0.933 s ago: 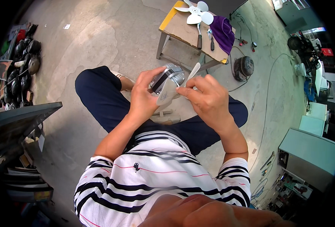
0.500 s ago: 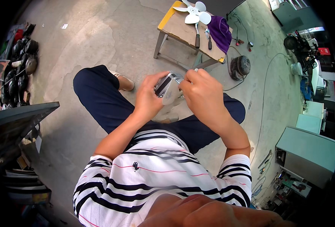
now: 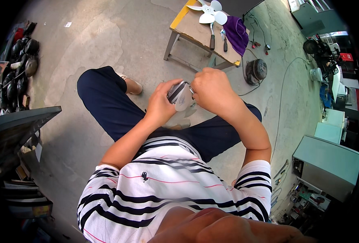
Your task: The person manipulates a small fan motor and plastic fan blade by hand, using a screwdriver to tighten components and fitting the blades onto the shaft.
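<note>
My left hand [image 3: 162, 104] is wrapped round a small silver-grey metal part [image 3: 183, 101] with a dark band, held above the floor between my knees. It resembles a small fan motor, but its kind is not certain. My right hand [image 3: 212, 90] is closed at the part's right side, its back toward the view. A short shiny piece of metal [image 3: 193, 94] shows beside its fingers; the rest of it is covered, so I cannot tell what it is.
Ahead stands a wooden stool [image 3: 187, 28] with a white fan blade [image 3: 212, 13], a black-handled tool [image 3: 212, 39], another smaller tool [image 3: 225, 43] and a purple cloth [image 3: 237, 34]. A black compressor [image 3: 255, 71] sits on the floor to its right. Grey cabinets [image 3: 329, 156] line the right side.
My right hand has turned over and its elbow has swung outward to the right. The metal part stays in my left hand, tilted slightly differently.
</note>
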Action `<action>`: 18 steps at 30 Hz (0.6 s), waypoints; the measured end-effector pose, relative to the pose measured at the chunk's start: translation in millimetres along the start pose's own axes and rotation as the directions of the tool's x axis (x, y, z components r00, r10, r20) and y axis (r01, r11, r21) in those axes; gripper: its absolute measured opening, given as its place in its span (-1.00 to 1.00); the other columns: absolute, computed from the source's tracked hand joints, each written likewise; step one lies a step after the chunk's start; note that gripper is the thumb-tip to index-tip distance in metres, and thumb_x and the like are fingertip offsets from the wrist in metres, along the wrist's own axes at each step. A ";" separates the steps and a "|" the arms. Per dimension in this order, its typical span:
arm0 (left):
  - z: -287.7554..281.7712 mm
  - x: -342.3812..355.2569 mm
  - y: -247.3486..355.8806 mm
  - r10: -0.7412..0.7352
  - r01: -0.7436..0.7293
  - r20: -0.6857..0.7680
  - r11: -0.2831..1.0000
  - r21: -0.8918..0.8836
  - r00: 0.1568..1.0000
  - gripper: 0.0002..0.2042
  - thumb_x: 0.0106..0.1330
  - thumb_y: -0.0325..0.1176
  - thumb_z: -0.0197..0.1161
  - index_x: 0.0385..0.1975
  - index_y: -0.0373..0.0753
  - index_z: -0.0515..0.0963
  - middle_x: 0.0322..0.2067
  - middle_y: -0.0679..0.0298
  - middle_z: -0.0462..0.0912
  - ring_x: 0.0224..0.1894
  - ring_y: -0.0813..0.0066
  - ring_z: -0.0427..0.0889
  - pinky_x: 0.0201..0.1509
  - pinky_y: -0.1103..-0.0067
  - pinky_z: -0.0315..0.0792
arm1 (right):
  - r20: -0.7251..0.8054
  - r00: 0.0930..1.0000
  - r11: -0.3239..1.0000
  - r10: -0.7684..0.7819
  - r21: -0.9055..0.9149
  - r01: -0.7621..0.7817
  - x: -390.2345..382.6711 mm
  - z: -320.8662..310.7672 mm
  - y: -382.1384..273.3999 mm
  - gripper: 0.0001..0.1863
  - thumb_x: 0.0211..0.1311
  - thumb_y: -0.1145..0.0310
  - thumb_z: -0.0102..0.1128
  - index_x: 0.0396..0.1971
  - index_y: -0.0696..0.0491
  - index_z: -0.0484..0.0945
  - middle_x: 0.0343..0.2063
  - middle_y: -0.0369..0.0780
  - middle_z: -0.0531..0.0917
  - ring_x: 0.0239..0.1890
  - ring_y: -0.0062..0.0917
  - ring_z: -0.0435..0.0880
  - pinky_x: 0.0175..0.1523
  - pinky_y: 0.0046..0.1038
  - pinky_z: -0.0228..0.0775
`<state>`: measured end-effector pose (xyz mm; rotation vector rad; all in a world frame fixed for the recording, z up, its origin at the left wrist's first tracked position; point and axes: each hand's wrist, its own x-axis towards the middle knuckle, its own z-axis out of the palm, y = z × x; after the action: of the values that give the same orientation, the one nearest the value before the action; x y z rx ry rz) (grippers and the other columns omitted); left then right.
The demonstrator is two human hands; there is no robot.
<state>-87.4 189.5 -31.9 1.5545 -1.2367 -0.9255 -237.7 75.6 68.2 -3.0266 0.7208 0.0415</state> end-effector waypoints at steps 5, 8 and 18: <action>2.1 -0.8 -0.1 -0.030 0.030 0.025 0.999 -0.024 0.999 -0.40 0.07 -0.34 0.52 0.21 -0.10 0.56 0.01 0.07 0.61 0.05 0.13 0.65 0.16 0.39 0.52 | 0.187 0.982 0.999 0.037 0.003 -0.039 11.2 -7.4 5.8 -0.89 -0.21 0.39 0.40 -0.64 0.10 0.71 -0.57 -0.11 0.69 -0.33 -0.20 0.73 -0.24 -0.20 0.57; 0.6 1.0 4.7 -0.044 0.044 0.036 0.999 0.008 0.998 -0.39 0.07 -0.33 0.53 0.21 -0.10 0.55 0.01 0.07 0.61 0.05 0.13 0.65 0.16 0.39 0.53 | 0.166 0.986 1.000 0.020 -0.015 -0.018 15.0 -9.3 5.2 -0.90 -0.21 0.39 0.40 -0.64 0.09 0.71 -0.58 -0.09 0.70 -0.37 -0.16 0.74 -0.27 -0.17 0.56; 2.1 1.0 9.5 -0.079 0.086 0.060 0.988 -0.125 0.995 -0.26 0.08 -0.33 0.55 0.35 -0.04 0.46 0.09 0.02 0.56 0.14 0.09 0.61 0.23 0.37 0.50 | 0.070 0.998 1.000 0.009 -0.011 -0.009 23.7 -9.0 11.8 -0.87 -0.17 0.34 0.48 -0.59 0.05 0.71 -0.51 -0.15 0.71 -0.32 -0.24 0.74 -0.26 -0.22 0.55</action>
<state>-91.9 187.4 -23.4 1.4966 -1.1357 -1.0865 -221.7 54.1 76.2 -3.0153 0.7311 0.1510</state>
